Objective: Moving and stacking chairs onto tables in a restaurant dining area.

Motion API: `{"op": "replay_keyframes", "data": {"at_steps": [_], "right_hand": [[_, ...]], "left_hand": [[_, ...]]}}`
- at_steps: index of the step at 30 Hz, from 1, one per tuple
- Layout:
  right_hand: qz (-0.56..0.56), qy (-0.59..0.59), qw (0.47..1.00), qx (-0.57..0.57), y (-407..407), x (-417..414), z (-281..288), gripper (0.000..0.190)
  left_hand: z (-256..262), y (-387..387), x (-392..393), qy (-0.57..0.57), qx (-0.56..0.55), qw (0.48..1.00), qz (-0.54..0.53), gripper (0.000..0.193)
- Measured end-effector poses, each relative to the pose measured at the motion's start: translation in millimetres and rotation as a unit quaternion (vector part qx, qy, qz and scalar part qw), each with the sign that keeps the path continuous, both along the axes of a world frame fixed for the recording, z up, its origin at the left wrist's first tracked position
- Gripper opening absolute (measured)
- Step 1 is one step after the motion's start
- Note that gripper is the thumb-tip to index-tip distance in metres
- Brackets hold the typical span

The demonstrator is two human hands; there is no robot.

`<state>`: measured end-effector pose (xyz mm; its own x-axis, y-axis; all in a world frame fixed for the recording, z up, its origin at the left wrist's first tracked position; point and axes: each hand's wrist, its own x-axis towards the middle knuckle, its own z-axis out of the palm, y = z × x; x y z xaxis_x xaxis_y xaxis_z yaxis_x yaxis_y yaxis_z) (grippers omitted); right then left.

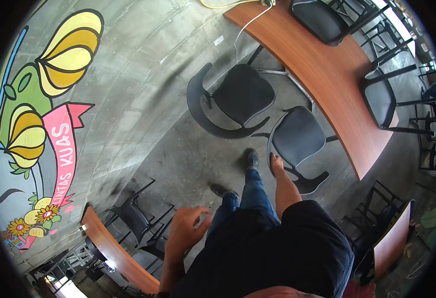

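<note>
My right hand (pixel 276 162) grips the curved backrest of a black plastic chair (pixel 298 136), which stands on the floor at the long edge of a wood-topped table (pixel 314 70). The fingers are partly hidden behind the backrest. My left hand (pixel 189 227) hangs in the air beside my thigh, holding nothing, its fingers curled a little and apart. Another black chair (pixel 244 95) with a curved back stands between the first chair and the concrete wall. Both seats are bare.
Upturned black chairs (pixel 380 98) rest on the tabletop. A white cable (pixel 253 20) runs down from a socket by the wall. Behind me on the left is a second wooden table (pixel 123 253) with black chairs (pixel 137 218). A painted mural (pixel 46 123) covers part of the block wall.
</note>
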<state>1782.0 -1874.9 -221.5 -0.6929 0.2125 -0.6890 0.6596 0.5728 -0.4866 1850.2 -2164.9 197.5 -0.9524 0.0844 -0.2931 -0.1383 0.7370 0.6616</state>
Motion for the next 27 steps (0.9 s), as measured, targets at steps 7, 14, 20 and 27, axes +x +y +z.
{"op": "replay_keyframes", "data": {"at_steps": [7, 14, 20, 27], "right_hand": [[0.094, 0.162, 0.979, 0.08, 24, 72, -66, 0.043], [-0.03, 0.106, 0.99, -0.085, 32, 202, -41, 0.035], [0.14, -0.002, 0.99, -0.02, 29, 274, 111, 0.045], [0.06, 0.012, 0.995, -0.085, -8, 320, 270, 0.041]], "left_hand": [[-15, -52, 19, -0.037, -0.028, 0.999, -0.001, 0.023], [-64, -104, 66, -0.022, 0.03, 0.99, -0.134, 0.024], [-213, -143, 85, -0.035, 0.267, 0.96, -0.074, 0.019], [-400, -178, 100, -0.465, 0.388, 0.734, 0.307, 0.052]]}}
